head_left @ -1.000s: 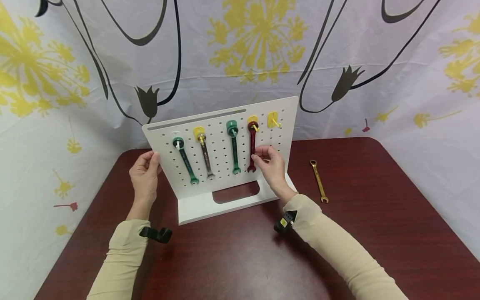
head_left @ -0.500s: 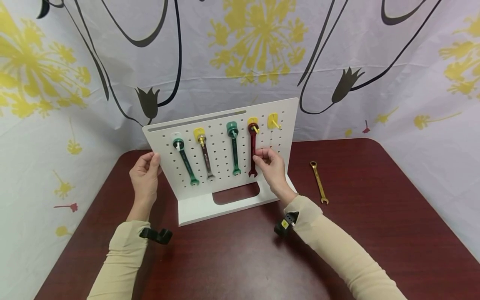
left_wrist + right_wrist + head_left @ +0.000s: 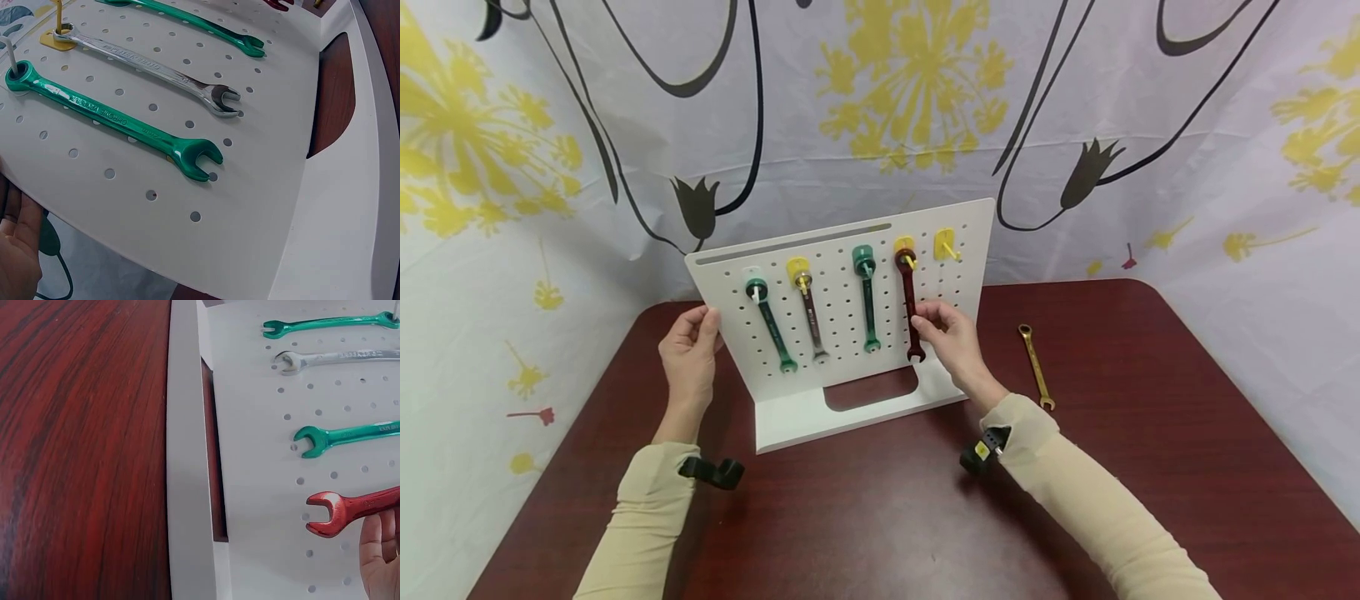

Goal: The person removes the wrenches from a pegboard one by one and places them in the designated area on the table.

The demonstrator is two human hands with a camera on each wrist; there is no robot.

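A white pegboard stand (image 3: 842,321) holds several combination wrenches on hooks. My left hand (image 3: 691,358) grips the board's left edge between thumb and fingers; the left wrist view catches only part of that hand (image 3: 19,250). With my right hand (image 3: 953,343) I pinch the red wrench (image 3: 909,292) along its lower shank, its ring end still around a yellow hook. Its open jaw hangs tilted slightly right, and in the right wrist view the fingers (image 3: 373,540) lie against the red wrench (image 3: 340,512). Left of it hangs a green wrench (image 3: 868,304).
Farther left on the board hang a silver wrench (image 3: 813,321) and another green wrench (image 3: 772,327). A yellow hook (image 3: 946,244) sits near the top right corner. On the dark red table (image 3: 865,517), right of the stand, lies a gold wrench (image 3: 1036,367).
My right hand has shifted slightly down and right, and the red wrench's lower end has swung down and right with it. The left hand keeps its grip on the board's edge.
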